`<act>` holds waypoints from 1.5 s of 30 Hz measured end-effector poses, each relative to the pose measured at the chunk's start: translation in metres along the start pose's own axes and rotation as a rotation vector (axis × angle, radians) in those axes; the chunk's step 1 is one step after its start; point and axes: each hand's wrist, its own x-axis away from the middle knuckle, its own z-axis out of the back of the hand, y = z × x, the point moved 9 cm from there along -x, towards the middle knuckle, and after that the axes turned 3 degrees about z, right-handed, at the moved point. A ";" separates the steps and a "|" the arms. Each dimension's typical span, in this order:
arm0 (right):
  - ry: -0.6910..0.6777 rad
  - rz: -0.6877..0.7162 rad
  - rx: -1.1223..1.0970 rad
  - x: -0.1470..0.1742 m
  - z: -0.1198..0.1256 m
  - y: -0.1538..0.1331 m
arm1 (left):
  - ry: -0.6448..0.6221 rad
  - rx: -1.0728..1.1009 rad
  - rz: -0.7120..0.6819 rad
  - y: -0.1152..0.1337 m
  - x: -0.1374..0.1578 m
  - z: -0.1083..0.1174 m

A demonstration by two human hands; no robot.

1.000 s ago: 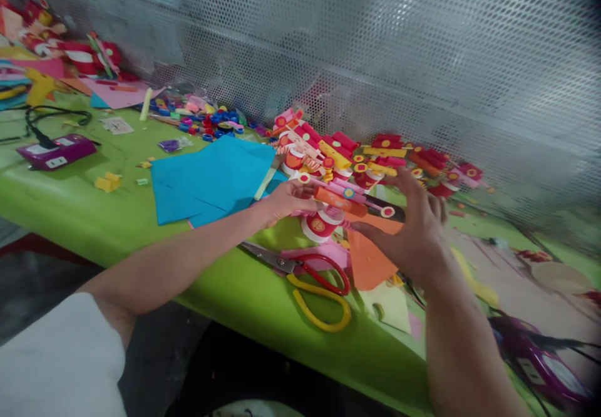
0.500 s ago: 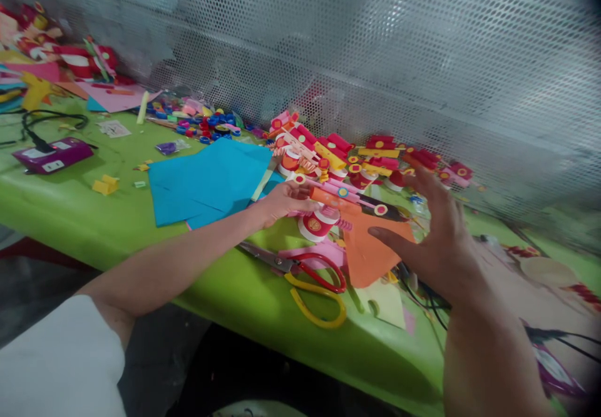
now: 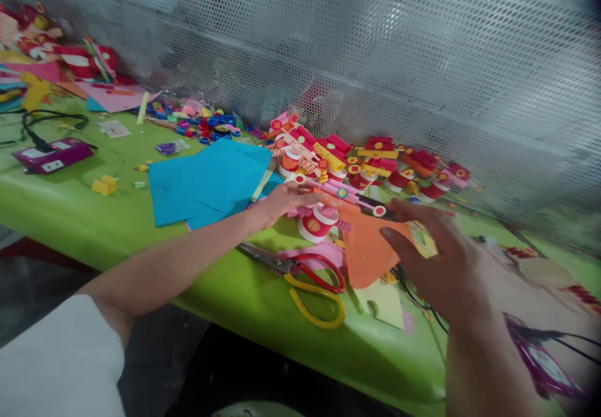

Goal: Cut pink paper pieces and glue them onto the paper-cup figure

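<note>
A small paper-craft figure stands upright on the table: a red and white cup (image 3: pixel 318 224) with coiled pink arms, topped by an orange roll and a long pink roll (image 3: pixel 340 190) with round yellow-and-red ends. My left hand (image 3: pixel 280 204) grips it by the left side, thumb along the orange roll. To its right, my right hand (image 3: pixel 439 251) is raised, slightly blurred, thumb and fingers apart with nothing between them. Its fingertips are near a dark strip-like object partly hidden behind the figure. Orange paper (image 3: pixel 373 248) lies under that hand. Scissors (image 3: pixel 305 273) with red and yellow handles rest in front.
Several similar paper figures (image 3: pixel 335 151) stand along the mesh panel (image 3: pixel 328 41). Blue sheets (image 3: pixel 206 182) lie left of the figure. Purple power strips (image 3: pixel 59 154) with cables sit at the far left and lower right. Small coloured parts (image 3: pixel 211 123) are heaped at the back.
My right hand has come down and its fingers have drawn closer to the dark object behind the figure. My left hand stays on the figure, which has hardly moved.
</note>
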 end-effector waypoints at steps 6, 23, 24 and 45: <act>-0.050 0.251 0.263 -0.001 -0.035 -0.034 | 0.085 -0.071 0.033 0.002 0.005 -0.004; -0.030 0.256 0.421 0.004 -0.063 -0.028 | 0.121 -0.218 -0.009 0.003 0.007 -0.003; -0.034 0.256 0.421 0.004 -0.064 -0.028 | 0.124 -0.218 -0.009 0.002 0.007 -0.003; 0.012 0.306 0.462 0.004 -0.062 -0.039 | 0.218 -0.281 -0.023 0.003 0.009 0.003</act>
